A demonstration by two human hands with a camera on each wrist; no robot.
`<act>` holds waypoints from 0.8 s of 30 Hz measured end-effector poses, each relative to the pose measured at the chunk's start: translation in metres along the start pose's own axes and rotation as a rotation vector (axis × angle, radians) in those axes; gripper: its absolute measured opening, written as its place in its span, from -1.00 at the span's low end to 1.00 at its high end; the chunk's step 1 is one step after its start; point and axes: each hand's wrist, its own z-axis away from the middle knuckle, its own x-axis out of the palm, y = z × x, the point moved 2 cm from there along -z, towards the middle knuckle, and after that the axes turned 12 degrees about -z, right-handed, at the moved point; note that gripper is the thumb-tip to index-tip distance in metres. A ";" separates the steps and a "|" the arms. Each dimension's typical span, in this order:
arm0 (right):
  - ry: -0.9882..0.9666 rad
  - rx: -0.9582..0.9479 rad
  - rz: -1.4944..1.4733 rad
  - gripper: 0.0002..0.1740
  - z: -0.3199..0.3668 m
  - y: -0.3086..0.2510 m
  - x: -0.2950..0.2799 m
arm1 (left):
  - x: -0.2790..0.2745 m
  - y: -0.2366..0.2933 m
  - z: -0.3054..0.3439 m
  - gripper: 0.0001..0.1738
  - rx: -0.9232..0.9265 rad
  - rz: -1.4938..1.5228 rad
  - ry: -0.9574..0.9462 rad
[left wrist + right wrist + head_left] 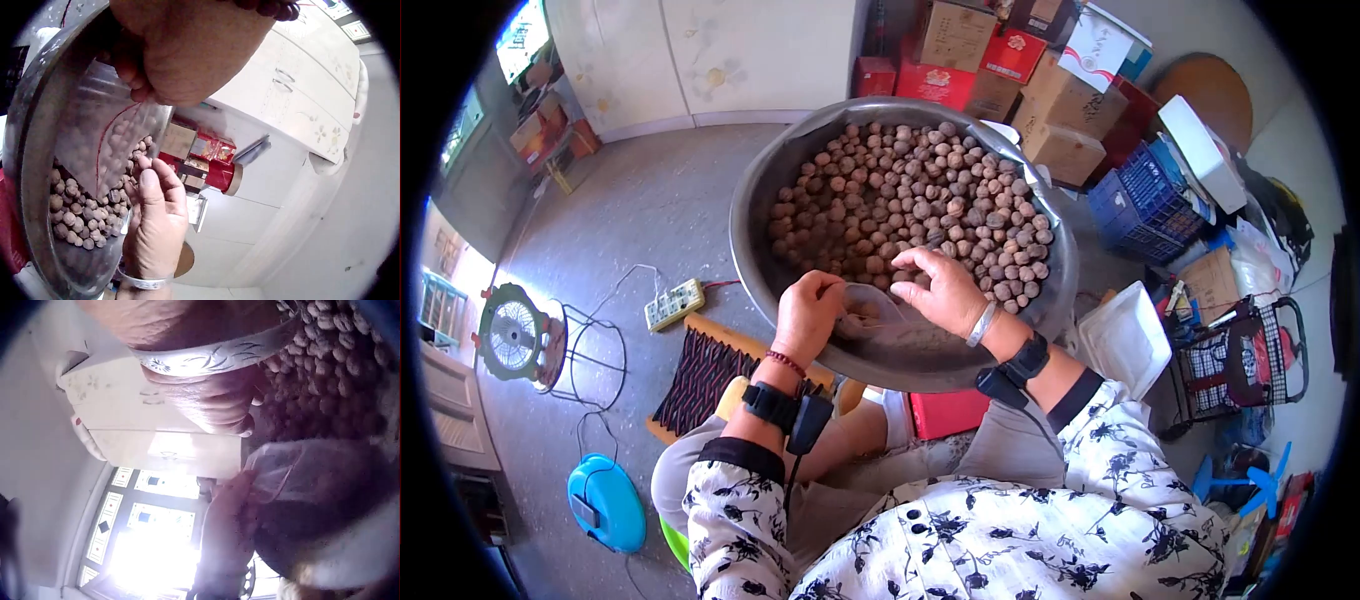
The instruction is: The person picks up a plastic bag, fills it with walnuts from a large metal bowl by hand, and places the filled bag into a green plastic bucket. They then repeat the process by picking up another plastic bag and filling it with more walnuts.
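A big grey metal basin (752,200) in front of the person holds a heap of walnuts (900,190). My left hand (808,312), at the basin's near side, pinches the top edge of a clear plastic bag (870,308). The bag hangs inside the rim, and a red line runs along its mouth in the left wrist view. To its right, my right hand (948,292) hovers over the near walnuts, thumb and forefinger bent and apart in the head view, holding nothing visible. The right wrist view shows its fingers (219,409) just above the bag.
Stacked cartons (1060,130) and a blue crate (1145,205) stand beyond the basin to the right. A white tray (1125,340) lies right of it. On the left floor are a power strip (673,305), a small fan (512,335) and a woven stool (705,380).
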 end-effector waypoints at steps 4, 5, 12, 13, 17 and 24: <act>0.069 0.263 0.261 -0.69 -0.009 0.049 -0.040 | -0.006 0.014 0.005 -0.81 -0.099 -0.032 -0.030; 0.114 0.244 0.310 -0.69 -0.013 0.063 -0.054 | -0.005 0.011 0.004 -0.81 -0.083 -0.037 -0.026; 0.175 0.385 0.739 -0.61 -0.025 0.140 -0.117 | -0.004 0.009 0.004 -0.81 -0.027 -0.024 -0.005; 0.175 0.383 0.738 -0.61 -0.027 0.148 -0.121 | -0.004 0.009 0.004 -0.82 -0.029 -0.024 -0.009; 0.034 0.359 0.996 -0.47 -0.028 0.173 -0.120 | -0.005 0.013 0.005 -0.83 -0.057 -0.019 -0.029; 0.066 0.343 1.132 -0.54 -0.026 0.189 -0.122 | -0.003 0.009 0.005 -0.84 -0.084 0.003 -0.057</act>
